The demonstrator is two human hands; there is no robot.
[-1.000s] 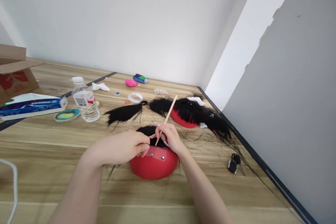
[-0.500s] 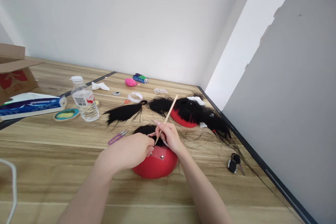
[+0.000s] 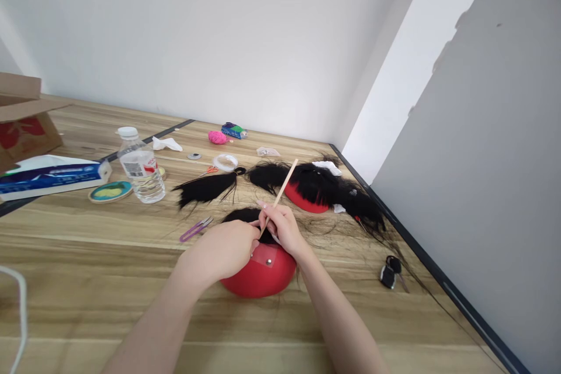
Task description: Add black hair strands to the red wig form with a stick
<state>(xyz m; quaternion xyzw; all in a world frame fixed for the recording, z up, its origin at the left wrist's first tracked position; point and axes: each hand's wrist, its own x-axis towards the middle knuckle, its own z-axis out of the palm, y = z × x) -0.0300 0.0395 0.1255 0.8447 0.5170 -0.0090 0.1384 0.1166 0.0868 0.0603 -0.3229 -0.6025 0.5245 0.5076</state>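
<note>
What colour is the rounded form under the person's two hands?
The rounded form is plain red below the black hair; it shows in the head view.

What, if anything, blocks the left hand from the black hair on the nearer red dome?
Nothing visible: the left hand is at the black hair, beside the lower end of the wooden stick in the right hand.

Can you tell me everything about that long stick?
The stick is thin, straight and pale tan, and looks wooden. The right hand holds it at a slant, the top leaning right. Its lower end points down at the black hair on the nearer red dome, close to the left hand; I can't tell if they touch.
</note>
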